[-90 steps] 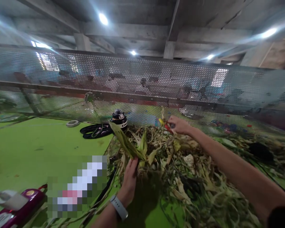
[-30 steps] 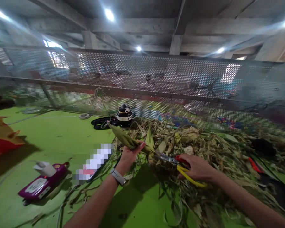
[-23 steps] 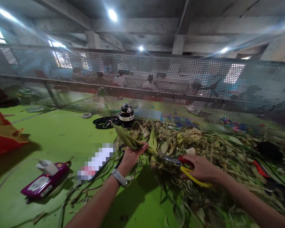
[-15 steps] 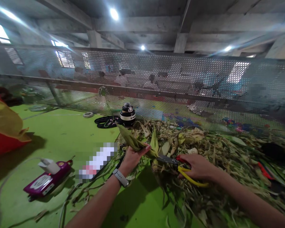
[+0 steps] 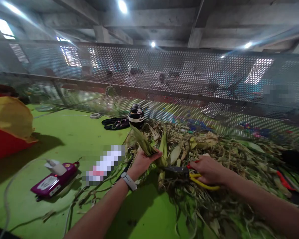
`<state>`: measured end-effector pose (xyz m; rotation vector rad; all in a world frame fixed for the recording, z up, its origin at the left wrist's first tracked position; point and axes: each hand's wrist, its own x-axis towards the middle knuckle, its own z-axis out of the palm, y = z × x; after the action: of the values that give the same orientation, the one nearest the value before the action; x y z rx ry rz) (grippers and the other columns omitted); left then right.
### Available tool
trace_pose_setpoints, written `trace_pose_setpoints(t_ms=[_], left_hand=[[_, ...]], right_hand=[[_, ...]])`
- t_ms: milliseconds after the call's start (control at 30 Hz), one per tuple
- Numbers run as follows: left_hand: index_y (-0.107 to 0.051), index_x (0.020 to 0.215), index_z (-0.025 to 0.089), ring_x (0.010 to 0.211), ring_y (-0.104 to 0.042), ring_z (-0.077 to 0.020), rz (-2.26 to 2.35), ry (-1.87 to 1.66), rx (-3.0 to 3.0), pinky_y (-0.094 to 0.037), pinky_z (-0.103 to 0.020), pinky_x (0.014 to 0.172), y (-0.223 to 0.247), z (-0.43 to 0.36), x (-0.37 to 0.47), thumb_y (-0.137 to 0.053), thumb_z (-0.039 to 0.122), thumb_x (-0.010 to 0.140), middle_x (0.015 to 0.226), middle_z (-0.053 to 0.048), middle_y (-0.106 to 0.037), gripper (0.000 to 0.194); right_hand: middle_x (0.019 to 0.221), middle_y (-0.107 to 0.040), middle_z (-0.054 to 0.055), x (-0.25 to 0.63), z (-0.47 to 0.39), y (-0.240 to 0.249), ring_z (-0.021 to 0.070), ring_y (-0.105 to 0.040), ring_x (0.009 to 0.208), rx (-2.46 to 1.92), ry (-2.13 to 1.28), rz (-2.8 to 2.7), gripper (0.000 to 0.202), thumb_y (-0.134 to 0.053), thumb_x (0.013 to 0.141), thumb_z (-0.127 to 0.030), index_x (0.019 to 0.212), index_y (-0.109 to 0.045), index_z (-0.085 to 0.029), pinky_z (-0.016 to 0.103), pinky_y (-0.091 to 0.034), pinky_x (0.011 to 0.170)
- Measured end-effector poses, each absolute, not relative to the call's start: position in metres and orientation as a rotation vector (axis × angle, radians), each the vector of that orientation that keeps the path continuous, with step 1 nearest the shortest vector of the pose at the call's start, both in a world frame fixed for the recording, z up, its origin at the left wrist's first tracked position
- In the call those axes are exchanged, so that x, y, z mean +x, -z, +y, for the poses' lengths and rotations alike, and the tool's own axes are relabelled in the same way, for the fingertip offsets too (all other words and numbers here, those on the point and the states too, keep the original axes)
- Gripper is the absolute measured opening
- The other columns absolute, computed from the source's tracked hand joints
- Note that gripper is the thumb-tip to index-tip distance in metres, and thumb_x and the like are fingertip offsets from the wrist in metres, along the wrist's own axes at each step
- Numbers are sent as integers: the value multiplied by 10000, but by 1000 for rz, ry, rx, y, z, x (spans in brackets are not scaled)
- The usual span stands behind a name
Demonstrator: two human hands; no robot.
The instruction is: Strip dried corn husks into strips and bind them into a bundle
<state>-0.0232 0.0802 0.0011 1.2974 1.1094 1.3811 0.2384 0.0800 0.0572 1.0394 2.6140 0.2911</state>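
My left hand (image 5: 143, 163), with a pale watch on its wrist, is closed round a bundle of green husk leaves (image 5: 146, 143) whose tips point up and left. My right hand (image 5: 208, 170) grips scissors (image 5: 201, 182) with red and yellow handles. Their dark blades lie at the lower end of the bundle, close to my left fingers. Whether the blades are parted is hard to tell. Beneath and behind both hands spreads a heap of dried husks and leaves (image 5: 224, 149).
A black bottle (image 5: 136, 116) stands by the perforated metal screen (image 5: 164, 79), beside a black looped strap (image 5: 114, 123). On the green table (image 5: 72, 139) lie a purple power bank (image 5: 54, 181) with a white plug and a blurred phone-like object (image 5: 106, 165). Red and yellow cloth (image 5: 10, 122) is far left.
The view has shifted slightly. Both hands hold the same things, and the scissors' blades stay at the bundle's lower end. A small husk piece now shows below the blades.
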Motion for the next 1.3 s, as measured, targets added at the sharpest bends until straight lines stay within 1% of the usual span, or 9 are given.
trace_pose_setpoints(t_ms=[67, 167, 233, 433, 667, 867, 1000, 1100, 1300], left_hand=[[-699, 697, 151, 688, -625, -177, 1113, -1356, 1310, -525, -306, 702, -3, 79, -24, -741, 353, 593, 703, -39, -699, 231], [-699, 715, 150, 690, -632, -181, 1132, -1362, 1317, -531, -311, 703, -8, 78, -24, -725, 367, 612, 720, -45, -706, 241], [-699, 718, 153, 694, -635, -186, 1145, -1379, 1326, -535, -313, 699, -11, 78, -25, -719, 370, 618, 725, -47, -708, 240], [-700, 700, 163, 686, -634, -191, 1159, -1418, 1396, -529, -302, 679, -13, 77, -26, -706, 355, 635, 708, -40, -705, 202], [-700, 732, 153, 667, -622, -190, 1118, -1395, 1486, -509, -278, 632, -22, 66, -17, -676, 356, 678, 695, -50, -691, 211], [-702, 729, 157, 640, -605, -178, 1090, -1398, 1646, -492, -265, 607, -28, 57, -9, -665, 344, 695, 692, -48, -684, 193], [-702, 714, 155, 593, -570, -160, 1088, -1381, 1699, -463, -256, 572, -24, 58, -9, -651, 351, 705, 652, -36, -661, 202], [-690, 674, 147, 550, -535, -145, 1077, -1389, 1665, -442, -250, 540, -19, 60, -7, -648, 362, 702, 606, -26, -630, 221], [-684, 679, 156, 584, -541, -151, 1078, -1407, 1674, -441, -251, 568, -18, 60, -6, -630, 366, 716, 627, -26, -625, 221]], right_hand=[[691, -664, 110, 238, 81, -61, 255, -596, 641, 1010, -322, 2641, 272, -562, 736, -398, 853, -593, -155, 305, -343, 583], [703, -662, 116, 237, 81, -69, 252, -597, 645, 1000, -320, 2732, 441, -504, 748, -563, 867, -587, -146, 340, -354, 652], [734, -669, 115, 238, 81, -76, 245, -603, 661, 1007, -283, 2770, 519, -473, 738, -629, 899, -582, -147, 349, -347, 689], [772, -684, 109, 240, 80, -92, 251, -613, 689, 1054, -330, 2733, 529, -448, 749, -634, 934, -588, -159, 351, -333, 694], [733, -675, 109, 230, 78, -107, 246, -605, 660, 1046, -454, 2701, 535, -458, 726, -662, 900, -607, -178, 366, -313, 704], [697, -664, 112, 200, 67, -127, 260, -593, 645, 957, -525, 2699, 462, -508, 715, -604, 853, -615, -176, 405, -301, 746], [697, -670, 120, 183, 63, -133, 241, -589, 634, 858, -503, 2607, 304, -591, 704, -427, 829, -620, -152, 380, -316, 731], [693, -672, 126, 181, 64, -130, 225, -584, 614, 803, -546, 2533, 229, -602, 675, -287, 838, -624, -127, 367, -319, 723], [671, -669, 117, 189, 66, -117, 221, -586, 596, 769, -563, 2533, 133, -547, 651, -192, 735, -630, -129, 368, -321, 716]])
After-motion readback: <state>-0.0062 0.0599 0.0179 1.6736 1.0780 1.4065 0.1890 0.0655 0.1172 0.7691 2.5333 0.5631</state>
